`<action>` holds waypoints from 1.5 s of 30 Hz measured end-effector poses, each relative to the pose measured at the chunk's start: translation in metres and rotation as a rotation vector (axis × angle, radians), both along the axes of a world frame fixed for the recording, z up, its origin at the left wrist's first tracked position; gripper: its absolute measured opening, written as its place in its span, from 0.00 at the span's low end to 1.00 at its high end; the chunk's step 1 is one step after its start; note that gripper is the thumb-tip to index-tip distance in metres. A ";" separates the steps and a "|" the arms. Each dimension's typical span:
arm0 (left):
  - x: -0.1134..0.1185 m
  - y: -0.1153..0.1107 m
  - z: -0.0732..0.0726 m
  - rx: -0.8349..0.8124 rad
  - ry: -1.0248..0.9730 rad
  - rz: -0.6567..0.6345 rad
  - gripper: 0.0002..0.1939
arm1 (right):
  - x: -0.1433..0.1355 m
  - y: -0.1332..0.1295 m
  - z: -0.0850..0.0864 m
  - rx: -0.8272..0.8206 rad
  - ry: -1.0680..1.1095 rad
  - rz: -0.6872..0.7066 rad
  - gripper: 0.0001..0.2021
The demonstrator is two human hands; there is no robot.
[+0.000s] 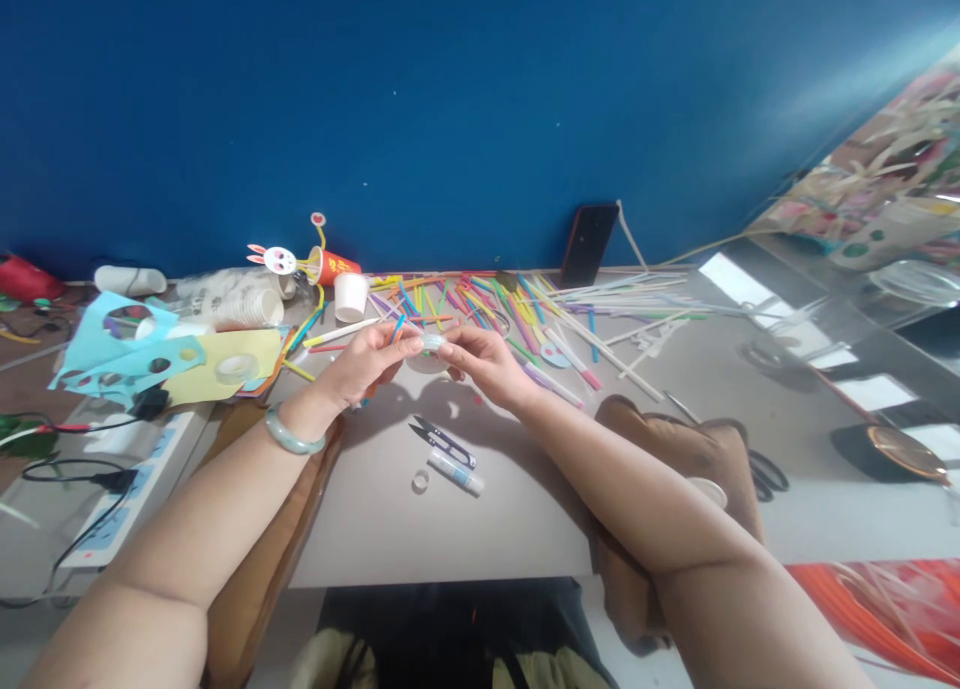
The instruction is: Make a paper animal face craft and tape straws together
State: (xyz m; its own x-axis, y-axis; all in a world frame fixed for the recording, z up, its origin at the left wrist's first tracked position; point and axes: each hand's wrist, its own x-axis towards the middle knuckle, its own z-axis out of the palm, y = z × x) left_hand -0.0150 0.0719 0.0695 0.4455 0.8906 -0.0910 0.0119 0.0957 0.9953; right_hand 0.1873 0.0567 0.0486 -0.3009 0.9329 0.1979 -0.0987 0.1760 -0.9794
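Note:
In the head view, my two hands meet above the middle of the table. A small roll of clear tape [433,342] is between their fingertips. My left hand [367,362] pinches its left side with thumb and finger. Bits of blue and orange straw show around this hand, and I cannot tell how firmly it holds them. My right hand [484,361] is closed on the roll's right side. Below them on the table lie dark thread snips [444,442], a glue stick [456,472] and its small round cap [420,481].
Many coloured straws [517,314] spread along the blue wall. A white paper cup [351,297], a red cup with a paper rabbit [334,266] and cut coloured paper [120,344] are at left. A phone [589,244] leans on the wall. A power strip [135,494] lies left.

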 end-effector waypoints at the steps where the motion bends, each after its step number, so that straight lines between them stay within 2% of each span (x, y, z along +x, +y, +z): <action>1: -0.002 0.001 0.001 -0.048 -0.005 -0.029 0.15 | -0.001 0.000 0.000 -0.002 0.017 -0.014 0.15; 3: -0.004 0.002 0.000 -0.134 -0.002 -0.093 0.15 | -0.001 0.000 0.001 -0.010 0.052 -0.058 0.15; 5: -0.006 0.003 -0.002 -0.144 0.005 -0.136 0.15 | -0.002 -0.001 0.002 -0.021 0.084 -0.093 0.15; 10: -0.005 0.002 -0.006 -0.003 0.000 -0.142 0.17 | -0.004 0.001 0.001 -0.044 0.159 -0.069 0.19; 16: -0.004 -0.001 -0.004 0.075 -0.004 -0.176 0.15 | -0.007 0.004 -0.007 -0.016 0.173 -0.092 0.13; 22: -0.004 -0.006 0.002 0.148 0.069 -0.172 0.16 | -0.007 0.001 -0.007 -0.012 0.113 -0.121 0.13; 27: 0.000 -0.010 0.008 0.223 0.129 -0.160 0.13 | -0.006 0.003 -0.012 -0.068 0.065 -0.056 0.14; 34: 0.002 -0.006 -0.005 0.167 0.095 -0.116 0.10 | -0.005 0.002 -0.009 -0.083 0.001 -0.009 0.12; 38: 0.002 -0.004 -0.009 0.123 0.097 -0.099 0.12 | -0.008 -0.001 -0.005 -0.049 -0.002 -0.047 0.11; 45: 0.001 -0.005 -0.006 0.196 0.120 -0.096 0.12 | -0.013 -0.003 -0.010 0.071 -0.014 -0.171 0.10</action>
